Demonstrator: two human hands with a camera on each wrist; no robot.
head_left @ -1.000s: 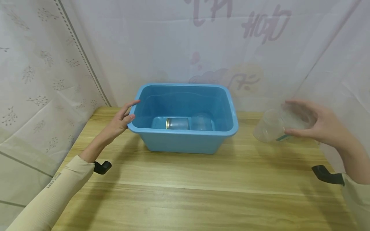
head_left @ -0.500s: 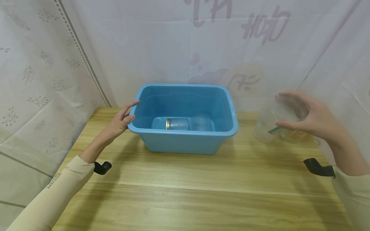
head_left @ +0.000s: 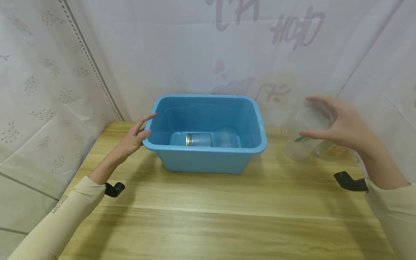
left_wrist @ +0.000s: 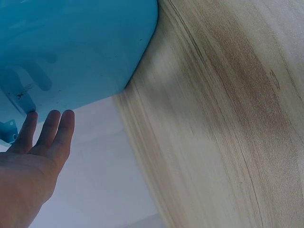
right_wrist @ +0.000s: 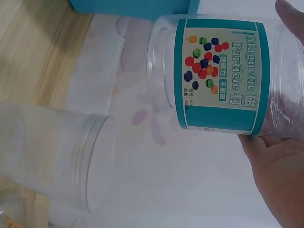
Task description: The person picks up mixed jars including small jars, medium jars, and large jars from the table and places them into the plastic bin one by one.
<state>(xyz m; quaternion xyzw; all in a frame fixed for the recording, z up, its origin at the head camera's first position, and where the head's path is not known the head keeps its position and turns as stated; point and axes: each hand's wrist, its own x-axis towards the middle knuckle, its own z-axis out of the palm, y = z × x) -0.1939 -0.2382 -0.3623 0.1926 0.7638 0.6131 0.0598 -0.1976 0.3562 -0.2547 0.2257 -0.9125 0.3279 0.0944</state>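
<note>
My right hand [head_left: 347,126] grips a clear plastic jar [right_wrist: 213,76] with a teal "Magnetic Particle" label, thumb and fingers on opposite sides of it. In the head view it overlaps an upright clear container [head_left: 295,150] standing on the table. My left hand [head_left: 131,137] touches the left end of a blue plastic tub [head_left: 203,159], with thumb and index finger at its rim. Straight fingers [left_wrist: 64,133] of that hand lie against its outer wall in the left wrist view. Inside lie a clear jar with a gold lid [head_left: 199,139] and another clear container [head_left: 226,138].
A clear container with an orange-yellow label [head_left: 333,150] lies on the wooden table [head_left: 208,213] at right. White printed curtains [head_left: 182,50] hang behind and at both sides. Black wrist mounts [head_left: 114,189] stick out from both sleeves.
My right hand has moved left and slightly up with the jar, uncovering the orange-yellow-labelled container behind it. My left hand and the tub have stayed put.
</note>
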